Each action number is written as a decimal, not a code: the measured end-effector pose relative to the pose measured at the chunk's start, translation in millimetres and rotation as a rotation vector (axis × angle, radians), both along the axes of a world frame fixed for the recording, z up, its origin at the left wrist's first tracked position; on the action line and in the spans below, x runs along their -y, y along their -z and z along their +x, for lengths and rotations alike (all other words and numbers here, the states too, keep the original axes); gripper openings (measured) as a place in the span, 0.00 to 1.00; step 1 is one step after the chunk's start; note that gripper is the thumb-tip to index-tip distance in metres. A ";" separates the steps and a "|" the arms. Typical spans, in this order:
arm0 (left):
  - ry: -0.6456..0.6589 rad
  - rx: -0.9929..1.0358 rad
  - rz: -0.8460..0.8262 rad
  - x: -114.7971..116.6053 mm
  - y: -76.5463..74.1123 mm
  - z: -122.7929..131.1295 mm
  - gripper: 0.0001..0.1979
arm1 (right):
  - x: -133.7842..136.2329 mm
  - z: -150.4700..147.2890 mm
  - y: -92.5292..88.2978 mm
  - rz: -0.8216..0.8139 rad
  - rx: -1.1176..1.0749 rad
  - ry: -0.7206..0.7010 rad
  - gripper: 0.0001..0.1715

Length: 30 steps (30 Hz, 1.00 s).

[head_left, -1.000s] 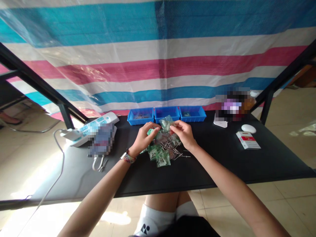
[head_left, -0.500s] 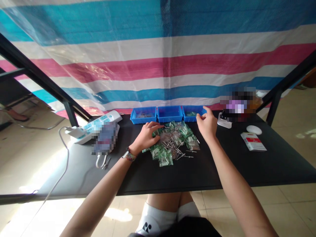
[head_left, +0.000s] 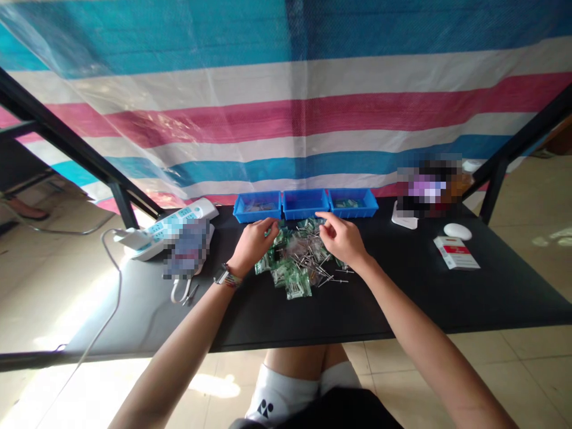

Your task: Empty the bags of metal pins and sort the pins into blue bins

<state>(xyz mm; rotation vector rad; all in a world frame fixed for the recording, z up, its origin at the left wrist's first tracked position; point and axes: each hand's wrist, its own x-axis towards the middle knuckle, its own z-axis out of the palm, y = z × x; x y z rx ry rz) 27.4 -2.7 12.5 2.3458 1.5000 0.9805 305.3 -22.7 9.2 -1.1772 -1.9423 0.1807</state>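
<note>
A pile of small green packets and loose metal pins (head_left: 295, 263) lies on the black table (head_left: 402, 292). My left hand (head_left: 251, 244) rests on the pile's left edge, fingers curled onto a green packet. My right hand (head_left: 343, 239) hovers over the pile's upper right, fingers stretched toward the left and holding nothing I can see. Behind the pile stand three blue bins in a row: left bin (head_left: 257, 206), middle bin (head_left: 306, 204), right bin (head_left: 354, 202), the right one with a few green pieces in it.
A white power strip (head_left: 161, 229) with its cable lies at the left, tweezers (head_left: 181, 292) nearer the front. At the right are a white mouse (head_left: 457, 230) and a red-and-white box (head_left: 456, 252). A striped tarp hangs behind, and black frame legs stand at both sides.
My right hand went out to the right blue bin and has come back to the pile. My left hand stayed on the pile and curled its fingers.
</note>
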 end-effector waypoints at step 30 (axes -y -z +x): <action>0.224 0.420 -0.128 16.3 -6.1 21.7 0.25 | 11.7 -32.2 7.2 -0.043 -0.345 -0.134 0.15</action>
